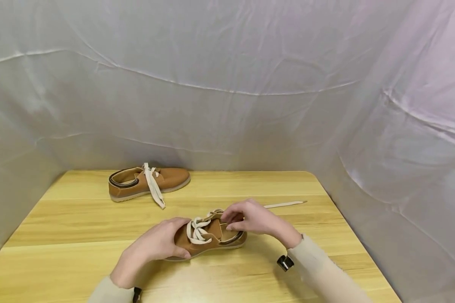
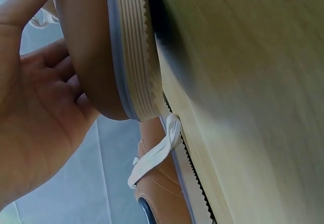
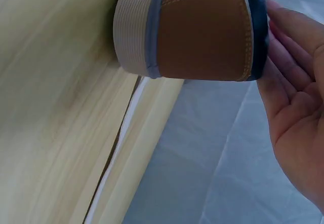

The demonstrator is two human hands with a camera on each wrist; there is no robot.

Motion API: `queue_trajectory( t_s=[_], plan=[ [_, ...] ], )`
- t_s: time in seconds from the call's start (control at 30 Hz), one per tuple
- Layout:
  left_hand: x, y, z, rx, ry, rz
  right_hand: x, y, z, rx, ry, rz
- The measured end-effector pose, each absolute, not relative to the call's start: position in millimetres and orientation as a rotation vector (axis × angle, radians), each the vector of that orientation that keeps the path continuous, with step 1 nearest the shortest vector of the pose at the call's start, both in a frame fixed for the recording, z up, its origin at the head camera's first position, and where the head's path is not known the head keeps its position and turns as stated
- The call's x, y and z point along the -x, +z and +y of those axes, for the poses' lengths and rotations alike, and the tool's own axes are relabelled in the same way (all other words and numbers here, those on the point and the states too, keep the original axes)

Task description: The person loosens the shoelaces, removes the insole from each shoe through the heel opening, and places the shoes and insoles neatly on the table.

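Observation:
A brown lace-up shoe (image 1: 214,229) with cream laces tied in a bow lies on the table, toe to the left. My left hand (image 1: 155,242) grips its toe, thumb on the near side and fingers on the far side. At the opening, my right hand (image 1: 252,219) curls its fingers at the far collar, thumb close inside; the fingertips are partly hidden. The left wrist view has the toe (image 2: 91,51) against my left palm (image 2: 45,107). In the right wrist view, the heel (image 3: 205,36) stands in front of my right fingers.
Another brown shoe (image 1: 172,179) stands at the back left, toe to the right, its pale lace hanging onto the table. Behind the right hand, a flat cream lace (image 1: 286,204) stretches across the wooden table (image 1: 79,265). Grey sheeting (image 1: 212,118) rises behind and at both sides.

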State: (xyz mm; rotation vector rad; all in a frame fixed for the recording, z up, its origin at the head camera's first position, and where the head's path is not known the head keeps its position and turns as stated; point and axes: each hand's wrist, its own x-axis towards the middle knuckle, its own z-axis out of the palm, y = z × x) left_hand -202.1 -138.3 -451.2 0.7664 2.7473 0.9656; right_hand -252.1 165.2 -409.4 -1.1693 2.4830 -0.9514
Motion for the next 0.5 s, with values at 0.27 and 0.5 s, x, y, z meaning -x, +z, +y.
queue_trajectory(
  t_s=[0.27,0.5],
  plan=[
    [202.0,-453.0,-138.5,-0.749,0.993,2.741,267.1,-409.2,164.4,1.078,-0.859,2.384],
    [202.9,-453.4,-139.7,-0.746,1.004,2.746,283.4,-412.8,161.8,1.026,-0.867,2.314]
  ],
)
